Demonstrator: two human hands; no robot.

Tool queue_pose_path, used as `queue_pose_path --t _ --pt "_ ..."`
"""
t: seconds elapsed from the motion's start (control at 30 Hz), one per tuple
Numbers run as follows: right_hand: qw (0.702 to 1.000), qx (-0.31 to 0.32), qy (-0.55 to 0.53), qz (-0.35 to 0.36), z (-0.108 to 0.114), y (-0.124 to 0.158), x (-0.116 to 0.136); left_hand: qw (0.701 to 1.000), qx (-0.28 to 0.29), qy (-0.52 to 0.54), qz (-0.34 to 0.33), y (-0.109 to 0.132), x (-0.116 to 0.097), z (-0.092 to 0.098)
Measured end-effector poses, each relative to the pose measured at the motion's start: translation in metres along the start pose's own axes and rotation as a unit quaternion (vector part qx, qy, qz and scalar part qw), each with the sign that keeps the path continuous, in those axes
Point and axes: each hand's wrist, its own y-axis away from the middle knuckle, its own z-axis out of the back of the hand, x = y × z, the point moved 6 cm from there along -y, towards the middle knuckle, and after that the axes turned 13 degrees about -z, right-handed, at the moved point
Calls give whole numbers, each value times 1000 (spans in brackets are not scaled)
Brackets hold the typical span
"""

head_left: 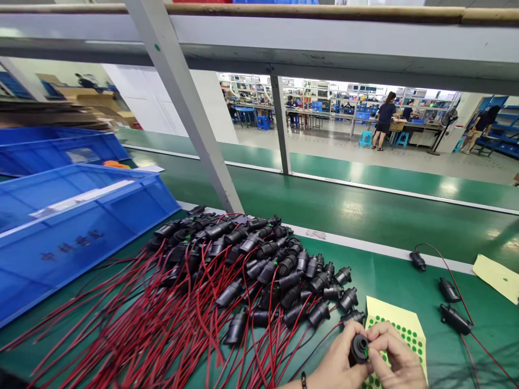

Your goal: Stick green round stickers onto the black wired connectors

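Left hand [339, 359]: gripping black cylinder [357, 354] over worktop [389, 270]
Right hand [395, 354]: fingertips pinched at green dot [367, 351]
Risk: dot could skew if the cylinder rolls in the grip

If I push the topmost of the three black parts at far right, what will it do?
The part may roll, as its body is rounded. Its wire looks floppy, curving loosely, so it would probably trail.

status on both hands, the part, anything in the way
Left hand holding black part. Right hand at its green dot. Dotted sheet partly hidden by right hand.
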Motion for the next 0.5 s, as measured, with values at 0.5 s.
queue_pose_path --t 0.5 --pt "996 74 56 4 10 -7 -24 999 -6 -19 28 2 -8 1"
